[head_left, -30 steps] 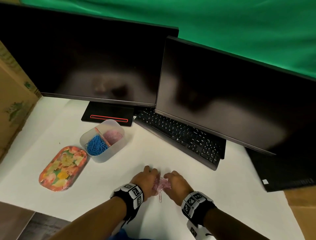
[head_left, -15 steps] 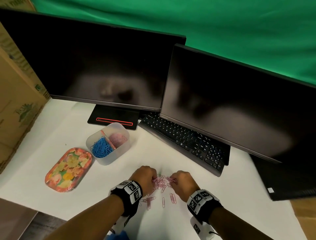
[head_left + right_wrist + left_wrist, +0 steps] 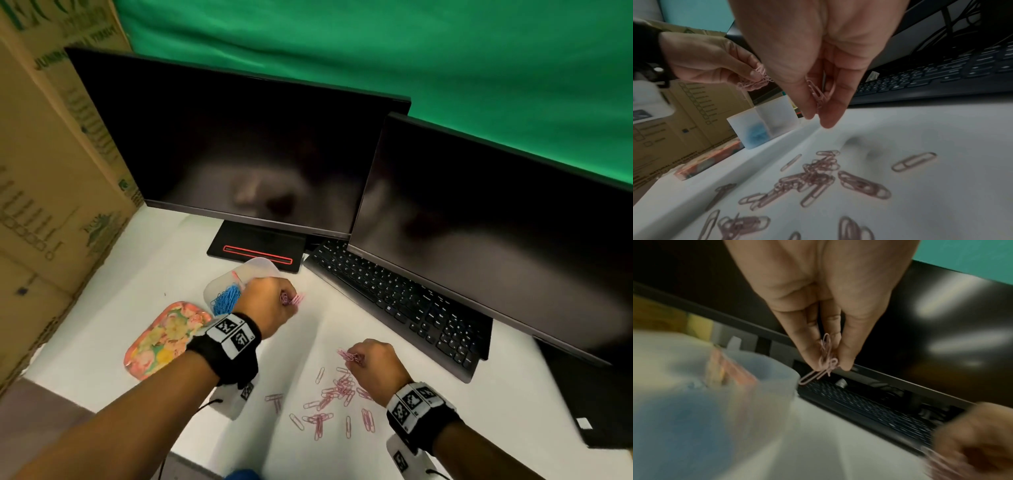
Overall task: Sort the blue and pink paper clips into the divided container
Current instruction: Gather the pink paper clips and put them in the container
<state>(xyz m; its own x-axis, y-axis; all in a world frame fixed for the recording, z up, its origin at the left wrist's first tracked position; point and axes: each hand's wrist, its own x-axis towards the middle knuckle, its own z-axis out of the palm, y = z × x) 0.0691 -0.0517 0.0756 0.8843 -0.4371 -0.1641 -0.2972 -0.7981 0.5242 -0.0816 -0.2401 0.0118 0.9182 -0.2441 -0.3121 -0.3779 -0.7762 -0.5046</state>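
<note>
Pink paper clips (image 3: 329, 399) are lying scattered near the table's (image 3: 144, 274) front edge, so the sorting is looking well advanced but unfinished. The divided container (image 3: 260, 267), towards the table's back left, is already holding blue paper clips (image 3: 226, 298) in one compartment. The left hand (image 3: 270, 305) is pinching a pink bunch (image 3: 826, 360) just beside the container's rim. The right hand (image 3: 376, 363) is gripping more pink clips (image 3: 818, 94) above the loose heap.
</note>
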